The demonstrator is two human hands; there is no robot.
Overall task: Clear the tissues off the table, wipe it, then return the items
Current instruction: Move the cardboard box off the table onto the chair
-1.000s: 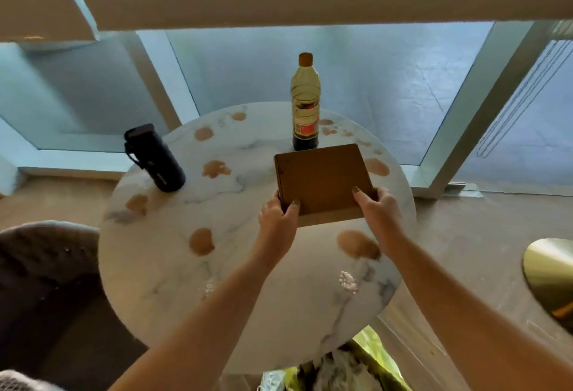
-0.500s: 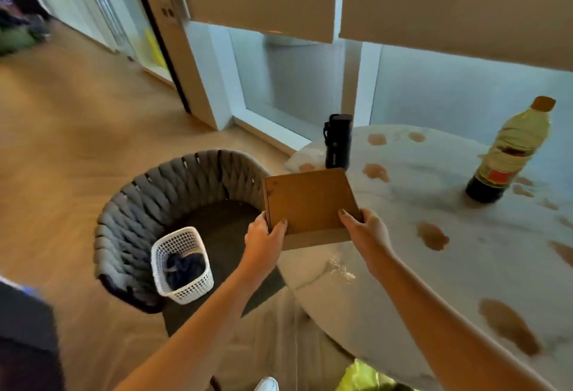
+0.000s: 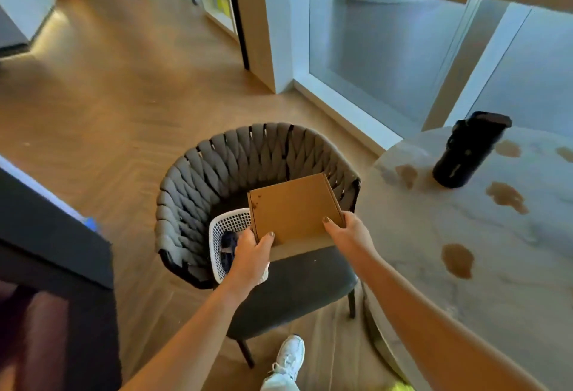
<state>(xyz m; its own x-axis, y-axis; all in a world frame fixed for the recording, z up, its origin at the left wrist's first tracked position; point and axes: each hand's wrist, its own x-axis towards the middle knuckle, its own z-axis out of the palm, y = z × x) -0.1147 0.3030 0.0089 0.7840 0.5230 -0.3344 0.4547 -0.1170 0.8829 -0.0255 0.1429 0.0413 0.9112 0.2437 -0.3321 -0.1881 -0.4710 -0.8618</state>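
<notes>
A flat brown cardboard box (image 3: 293,206) hangs level above the seat of a grey woven chair (image 3: 217,161). My left hand (image 3: 252,254) grips its near left corner and my right hand (image 3: 347,231) grips its near right corner, thumbs on top. To the right is the round marble table (image 3: 465,235) with brown stains, and a black flask (image 3: 465,150) stands on it near the far edge. A white mesh basket (image 3: 226,226) with a dark cloth inside sits on the chair seat, partly behind the box and my left hand.
Wooden floor spreads out to the left and behind the chair. A dark counter edge (image 3: 52,235) runs along the left. Glass panels and a white frame (image 3: 341,49) stand behind the table. My white shoe (image 3: 290,356) shows below the chair.
Both hands have carried the cardboard box leftwards off the table to above the chair seat. The view has swung left, so the oil bottle is out of sight.
</notes>
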